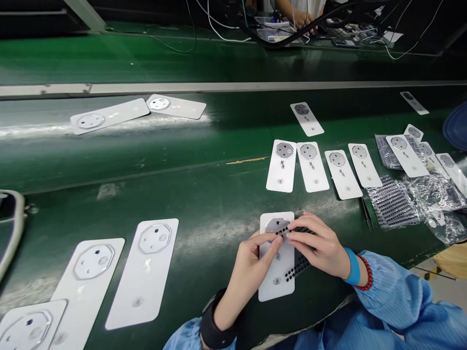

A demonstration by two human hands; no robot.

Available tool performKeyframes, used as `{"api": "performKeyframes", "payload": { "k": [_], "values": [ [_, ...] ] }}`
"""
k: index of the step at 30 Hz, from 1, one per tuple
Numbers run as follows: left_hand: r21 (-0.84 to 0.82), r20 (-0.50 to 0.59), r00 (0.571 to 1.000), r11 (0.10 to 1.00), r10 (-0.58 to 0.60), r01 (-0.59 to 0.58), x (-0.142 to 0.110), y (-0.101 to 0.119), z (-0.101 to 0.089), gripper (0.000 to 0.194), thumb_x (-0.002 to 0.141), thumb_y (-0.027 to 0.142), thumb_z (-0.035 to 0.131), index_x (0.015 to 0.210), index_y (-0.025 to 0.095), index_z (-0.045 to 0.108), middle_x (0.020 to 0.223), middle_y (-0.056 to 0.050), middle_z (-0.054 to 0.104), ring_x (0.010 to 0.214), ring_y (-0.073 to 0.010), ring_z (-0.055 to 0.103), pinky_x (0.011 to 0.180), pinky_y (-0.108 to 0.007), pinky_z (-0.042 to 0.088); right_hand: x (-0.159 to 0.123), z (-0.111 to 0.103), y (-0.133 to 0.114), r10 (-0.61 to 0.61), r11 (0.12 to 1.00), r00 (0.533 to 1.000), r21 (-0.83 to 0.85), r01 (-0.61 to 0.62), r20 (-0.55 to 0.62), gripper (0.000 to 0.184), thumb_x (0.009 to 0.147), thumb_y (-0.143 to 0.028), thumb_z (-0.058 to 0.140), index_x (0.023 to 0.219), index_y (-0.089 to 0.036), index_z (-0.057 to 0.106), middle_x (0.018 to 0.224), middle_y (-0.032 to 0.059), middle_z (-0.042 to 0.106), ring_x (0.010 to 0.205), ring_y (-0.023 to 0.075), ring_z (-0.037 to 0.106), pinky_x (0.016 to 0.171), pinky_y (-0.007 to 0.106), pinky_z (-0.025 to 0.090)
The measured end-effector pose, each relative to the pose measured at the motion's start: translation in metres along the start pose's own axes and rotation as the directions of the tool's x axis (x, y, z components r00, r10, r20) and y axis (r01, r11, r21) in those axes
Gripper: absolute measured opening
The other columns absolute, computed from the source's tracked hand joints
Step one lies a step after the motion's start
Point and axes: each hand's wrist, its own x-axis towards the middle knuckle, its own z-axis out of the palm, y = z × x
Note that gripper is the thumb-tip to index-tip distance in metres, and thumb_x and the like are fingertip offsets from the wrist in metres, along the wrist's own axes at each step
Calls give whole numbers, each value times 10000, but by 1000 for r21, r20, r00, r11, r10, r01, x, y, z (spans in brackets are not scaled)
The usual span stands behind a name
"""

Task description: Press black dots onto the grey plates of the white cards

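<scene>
The white panel lay flat near the near edge of the tabletop, right of that edge's middle. Its long axis ran from the near edge towards the far one, with the grey disc at its far end.

Over the disc, the left hand brought thumb and forefinger together, pinching the end of a black-dotted sheet. The right hand reached in from the other side – fingers bent and slightly parted, fingertips touching the same sheet; its thumb was hidden, so I could not tell how firmly it gripped. Part of the sheet passed beneath this hand, its lower corner over the panel's right side.

Beyond the hands, four more panels stood in a row, discs towards the far edge. Black tweezers lay right of them, just beside bagged dotted sheets near the tabletop's right end. Towards the near left corner lay three panels – two of them overlapping – and two others touched by the far edge.
</scene>
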Motion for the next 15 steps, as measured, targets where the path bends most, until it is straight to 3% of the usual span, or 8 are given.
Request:
{"api": "performKeyframes", "payload": {
  "k": [3,6,11,15],
  "values": [
    [-31,28,999,999,36,-35,-2,1,1,227,796,365,642,785,184,779,842,-82,705,710,-198,633,567,-256,511,6,4,-2,3,998,999,55,-1,-33,170,943,-134,497,975,-182,657,929,81,671,883,183,642,845,410,571],
    [-18,62,997,999,35,-34,-3,1,1,236,826,369,619,840,197,780,942,-101,690,770,-217,646,550,-254,511,6,6,-2,46,996,999,80,-45,-18,157,948,-163,507,977,-175,660,945,85,680,897,181,656,862,381,583],
    [13,64,997,998,53,-54,-3,-2,2,242,848,363,595,889,212,779,1052,-120,672,903,-263,656,566,-265,531,1,6,-3,-43,993,999,-108,43,3,176,944,-134,499,960,-149,674,958,97,724,893,203,698,928,446,569],
    [55,48,996,995,79,-82,-4,-3,4,246,856,353,587,896,206,780,1019,-118,684,868,-255,666,579,-272,541,3,5,-3,9,997,1000,-79,-9,9,172,944,-150,506,956,-162,677,964,80,736,892,187,708,933,437,567]
  ]
}}
